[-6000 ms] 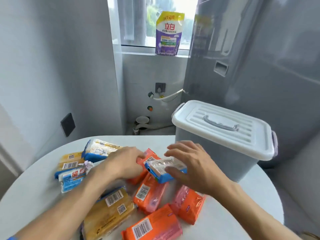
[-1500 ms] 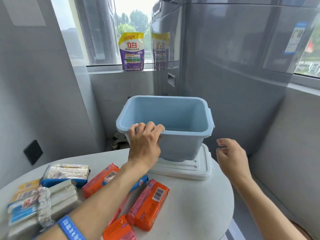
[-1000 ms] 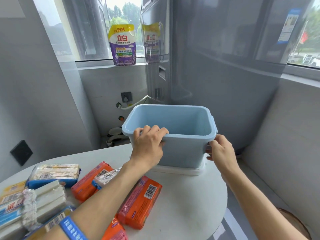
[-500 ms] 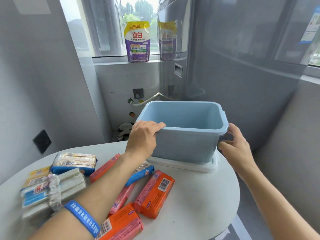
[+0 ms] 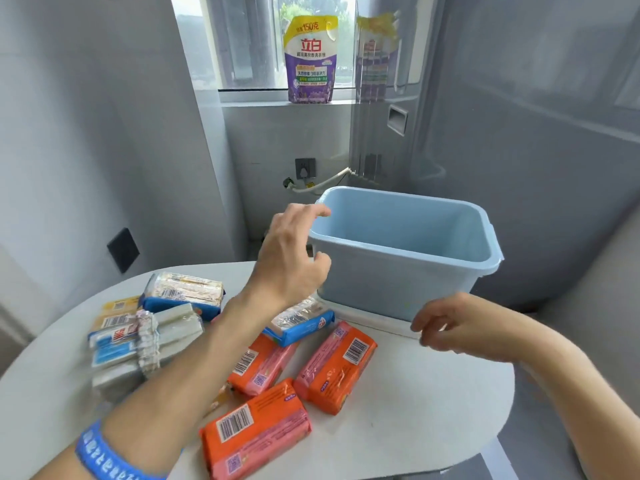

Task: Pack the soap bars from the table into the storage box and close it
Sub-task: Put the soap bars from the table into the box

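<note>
Hands have come off the storage box (image 5: 398,271) since half a second ago: then the left gripped its near-left rim and the right held its right side; now neither touches it. The left hand (image 5: 291,261) hovers just beside the box's left corner, fingers loosely spread and empty, a blue wristband (image 5: 104,455) on the forearm. The right hand (image 5: 450,327) has dropped to the front of the box near the white lid (image 5: 374,320), fingers curled; whether the fingertips touch the lid edge cannot be told.

The box stands open and empty on its lid, at the far right of the round white table (image 5: 415,410), its right rim close to the table's edge. No soap is in it.

Soap bars all lie on the table to the left and front of the box: three orange packs (image 5: 336,368) (image 5: 259,365) (image 5: 256,427), a blue pack (image 5: 301,323) just beside the lid, another blue pack (image 5: 183,292) farther left, and a bundle of white and yellow bars (image 5: 138,337) near the left edge. The nearest orange pack sits close to the front edge.

Bare tabletop lies to the right front, below the right forearm. A detergent pouch (image 5: 310,60) stands on the windowsill behind.
</note>
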Tool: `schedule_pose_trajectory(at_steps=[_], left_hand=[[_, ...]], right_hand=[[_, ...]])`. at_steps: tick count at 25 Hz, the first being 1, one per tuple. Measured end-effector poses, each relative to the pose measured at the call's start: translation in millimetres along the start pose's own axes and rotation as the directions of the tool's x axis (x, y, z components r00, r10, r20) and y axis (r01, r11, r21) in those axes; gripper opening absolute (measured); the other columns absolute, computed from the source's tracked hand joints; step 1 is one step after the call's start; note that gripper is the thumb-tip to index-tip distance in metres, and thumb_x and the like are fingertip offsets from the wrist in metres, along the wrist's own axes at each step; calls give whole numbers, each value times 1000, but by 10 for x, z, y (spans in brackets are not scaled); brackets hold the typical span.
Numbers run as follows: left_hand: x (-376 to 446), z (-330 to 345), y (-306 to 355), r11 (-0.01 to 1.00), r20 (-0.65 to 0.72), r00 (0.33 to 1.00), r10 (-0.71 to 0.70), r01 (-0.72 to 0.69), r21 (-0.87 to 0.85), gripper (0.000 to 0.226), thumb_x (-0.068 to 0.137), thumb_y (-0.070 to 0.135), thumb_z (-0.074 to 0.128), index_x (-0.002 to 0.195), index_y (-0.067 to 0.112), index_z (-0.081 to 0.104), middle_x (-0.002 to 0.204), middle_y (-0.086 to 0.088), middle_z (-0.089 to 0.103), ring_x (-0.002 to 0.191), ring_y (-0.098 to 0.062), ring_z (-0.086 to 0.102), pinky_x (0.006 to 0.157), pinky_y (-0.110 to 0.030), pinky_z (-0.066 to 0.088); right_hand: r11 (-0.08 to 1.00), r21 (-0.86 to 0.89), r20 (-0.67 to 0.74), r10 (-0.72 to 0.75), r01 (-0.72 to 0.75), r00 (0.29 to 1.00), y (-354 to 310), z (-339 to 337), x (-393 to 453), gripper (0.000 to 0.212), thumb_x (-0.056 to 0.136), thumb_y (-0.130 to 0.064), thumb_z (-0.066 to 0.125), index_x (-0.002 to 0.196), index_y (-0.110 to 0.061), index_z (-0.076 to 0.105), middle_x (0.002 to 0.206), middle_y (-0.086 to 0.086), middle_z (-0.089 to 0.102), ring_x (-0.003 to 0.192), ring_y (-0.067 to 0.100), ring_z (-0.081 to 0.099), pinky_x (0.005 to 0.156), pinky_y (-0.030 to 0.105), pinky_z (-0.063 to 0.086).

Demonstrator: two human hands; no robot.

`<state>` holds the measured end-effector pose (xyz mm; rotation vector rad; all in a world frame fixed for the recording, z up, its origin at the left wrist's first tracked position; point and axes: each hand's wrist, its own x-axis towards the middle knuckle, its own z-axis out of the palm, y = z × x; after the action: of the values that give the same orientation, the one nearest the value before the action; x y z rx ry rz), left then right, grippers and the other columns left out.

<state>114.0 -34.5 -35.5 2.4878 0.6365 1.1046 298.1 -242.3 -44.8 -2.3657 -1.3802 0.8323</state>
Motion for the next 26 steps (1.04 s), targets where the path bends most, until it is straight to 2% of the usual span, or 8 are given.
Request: schedule_pose_trajectory(at_steps=[2, 5, 8, 10, 13, 15, 17, 26], left_hand=[[-307, -25, -136, 983, -65, 989, -132, 139, 123, 31, 77, 30, 57, 106, 22, 57, 103, 0, 62, 96, -23, 56, 79, -35, 49], [-632, 42, -379, 821, 408, 786, -465, 210, 531, 65, 73, 64, 62, 124, 24, 52, 123, -4, 60, 117, -30, 52, 90, -40, 47], [-615, 89, -452, 820, 478, 735, -482, 187, 541, 66, 66, 57, 69, 123, 27, 54, 121, -3, 59, 114, -26, 53, 86, -36, 47], [-528, -62, -500, 816, 463, 672, -578, 470, 336, 66, 57, 55, 72, 116, 25, 61, 107, 0, 66, 93, -20, 63, 74, -31, 51], [-446, -439, -704, 353, 673, 468, -573, 882, -313, 68, 54, 46, 81, 108, 6, 72, 83, -12, 74, 61, -20, 68, 53, -29, 53], [-419, -649, -720, -38, 754, 535, -381, 806, -590, 64, 65, 40, 82, 114, 1, 71, 105, -26, 73, 83, -32, 74, 66, -38, 61], [-405, -687, -626, -173, 689, 669, -281, 670, -722, 56, 76, 37, 74, 122, 5, 67, 119, -29, 67, 97, -34, 70, 81, -44, 60], [185, -406, 162, 134, 496, 734, -464, 612, -779, 28, 70, 29, 78, 95, 17, 81, 89, -5, 78, 66, -14, 69, 52, -23, 47]], right_hand=[[951, -94, 34, -293, 295, 955, -259, 362, 107, 56, 75, -19, 66, 122, -49, 57, 114, -41, 58, 102, -13, 53, 90, 14, 45], [783, -396, 115, -476, 480, 872, -427, 856, 378, 84, 75, -26, 65, 149, -43, 29, 154, -23, 30, 141, 4, 23, 120, 33, 17], [678, -566, 88, -515, 469, 852, -440, 988, 518, 71, 71, -46, 65, 139, -33, 45, 139, -6, 49, 132, 20, 38, 115, 37, 26], [720, -538, 34, -501, 438, 865, -438, 904, 511, 59, 67, -61, 63, 113, -25, 61, 107, -2, 63, 102, 19, 51, 90, 32, 42], [925, 136, -38, -354, 355, 935, -324, 688, 369, 49, 72, -62, 66, 94, -19, 71, 83, -3, 67, 77, 12, 59, 68, 31, 46], [656, 715, -74, -272, 241, 959, -313, 521, 219, 49, 76, -58, 65, 102, -18, 76, 93, -1, 76, 84, 15, 69, 71, 28, 53], [286, 948, -71, -229, 137, 971, -405, 382, 102, 56, 83, -61, 61, 116, -19, 73, 114, 12, 75, 99, 32, 72, 78, 39, 59], [167, 941, -313, 113, 293, 943, -808, -409, -150, 29, 70, -37, 81, 90, -16, 81, 89, 12, 80, 69, 28, 77, 55, 47, 61]])
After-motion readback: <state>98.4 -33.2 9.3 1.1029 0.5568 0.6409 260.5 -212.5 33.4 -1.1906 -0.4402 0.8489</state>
